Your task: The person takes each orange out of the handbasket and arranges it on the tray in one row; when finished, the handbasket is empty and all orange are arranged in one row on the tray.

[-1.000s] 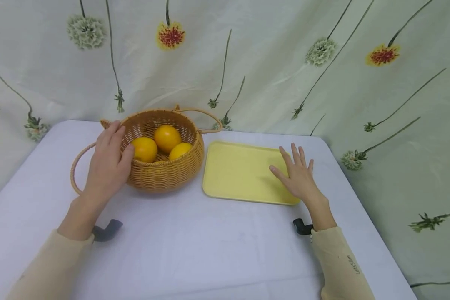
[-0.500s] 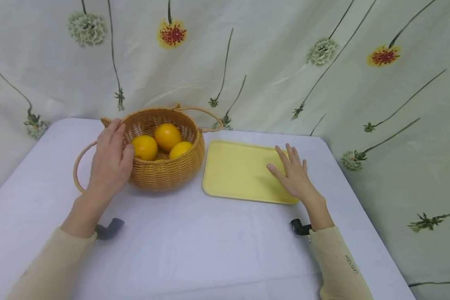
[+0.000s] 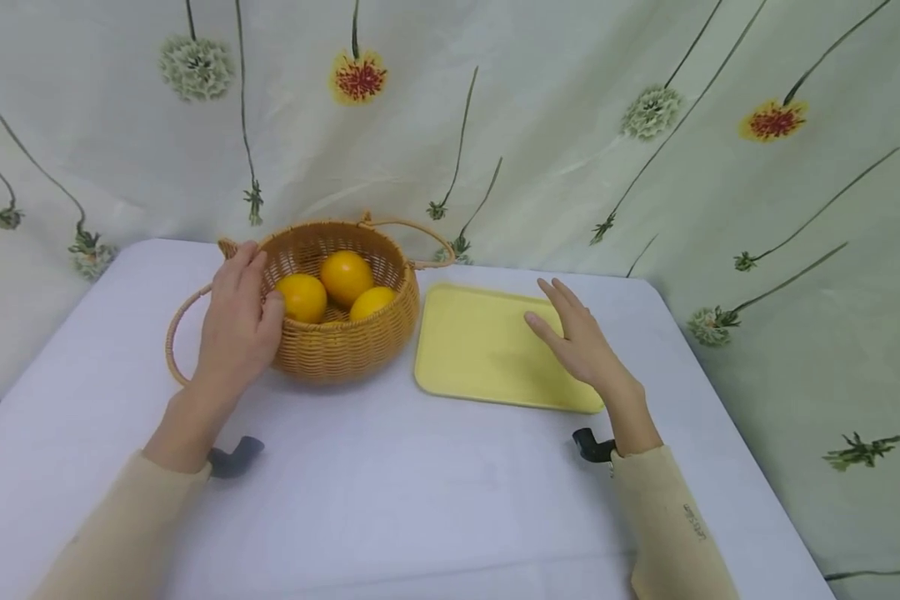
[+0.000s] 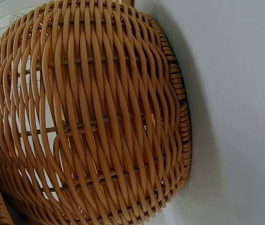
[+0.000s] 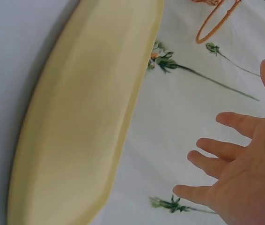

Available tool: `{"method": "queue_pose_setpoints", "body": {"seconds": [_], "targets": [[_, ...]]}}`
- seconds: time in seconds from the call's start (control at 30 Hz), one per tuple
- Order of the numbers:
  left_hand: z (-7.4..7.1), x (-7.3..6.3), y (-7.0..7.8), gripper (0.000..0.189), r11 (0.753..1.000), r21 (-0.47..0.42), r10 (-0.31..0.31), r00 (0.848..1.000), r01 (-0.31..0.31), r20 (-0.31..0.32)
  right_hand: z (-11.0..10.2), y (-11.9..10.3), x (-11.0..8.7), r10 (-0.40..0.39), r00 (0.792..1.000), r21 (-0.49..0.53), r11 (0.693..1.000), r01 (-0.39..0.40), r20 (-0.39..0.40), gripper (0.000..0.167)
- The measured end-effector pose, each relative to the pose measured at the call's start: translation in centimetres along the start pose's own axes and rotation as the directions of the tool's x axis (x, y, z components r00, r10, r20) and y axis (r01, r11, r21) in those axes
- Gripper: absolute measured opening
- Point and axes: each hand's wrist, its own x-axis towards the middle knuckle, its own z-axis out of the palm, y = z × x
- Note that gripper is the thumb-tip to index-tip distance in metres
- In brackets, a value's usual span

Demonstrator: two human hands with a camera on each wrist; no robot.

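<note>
A round wicker basket [image 3: 345, 354] stands at the back left of the table with several oranges [image 3: 347, 277] inside. My left hand [image 3: 240, 321] holds the basket by its left rim, its fingertips mostly hidden there. In the left wrist view the woven side of the basket fills most of the picture, with a sliver of the hand at the lower left edge. To the right of the basket lies a flat yellow tray [image 3: 487, 346]. Over the tray's right end hovers my right hand [image 3: 581, 342], fingers extended and holding nothing; the right wrist view shows its spread fingers.
White cloth covers the table [image 3: 390, 492]. Behind it hangs a flower-printed curtain [image 3: 540, 167]. Looped handles [image 3: 176, 329] stick out at both sides of the basket. A dark wrist mount [image 3: 236, 457] shows beside each sleeve.
The right hand has shifted slightly left over the tray and turned, its fingers closer together in the head view. The left hand stays on the basket rim. The head view has moved a little.
</note>
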Motion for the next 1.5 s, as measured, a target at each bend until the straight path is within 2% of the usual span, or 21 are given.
{"method": "queue_pose_setpoints", "body": {"seconds": [0.13,0.3,0.53,0.77,0.93,1.03,1.23,1.5], "targets": [[0.4,0.0,0.0,0.064,1.0,-0.007,-0.007,1.0,0.007,0.005,0.4,-1.2,1.1,-0.026,0.999,0.023,0.999,0.026,0.02,0.078],[0.8,0.1,0.2,0.065,1.0,-0.01,-0.007,1.0,0.007,0.006,0.5,-2.8,2.6,-0.069,0.998,0.042,0.997,0.068,0.002,0.076],[0.4,0.2,0.5,0.065,1.0,-0.001,-0.008,1.0,0.008,-0.002,1.3,-5.3,4.1,-0.097,0.995,0.1,0.99,0.097,0.0,0.075],[0.0,0.5,0.5,0.065,1.0,0.001,0.001,1.0,-0.001,0.0,2.2,-8.9,5.7,-0.154,0.988,0.153,0.976,0.155,-0.018,0.075],[0.0,0.4,0.5,0.065,1.0,0.0,-0.001,1.0,0.001,0.01,2.9,-11.6,6.8,-0.232,0.972,0.155,0.96,0.234,-0.033,0.08],[0.1,0.3,0.4,0.065,1.0,-0.002,-0.004,1.0,0.004,0.013,3.5,-12.8,7.3,-0.264,0.964,0.136,0.955,0.264,-0.014,0.088],[0.5,0.4,0.4,0.065,1.0,-0.016,0.004,1.0,-0.004,0.001,4.2,-15.2,8.4,-0.254,0.967,0.108,0.962,0.251,0.015,0.092],[0.4,0.0,0.4,0.065,1.0,-0.007,-0.012,1.0,0.012,-0.014,6.4,-19.0,10.2,-0.28,0.959,-0.069,0.957,0.283,0.052,0.094]]}}
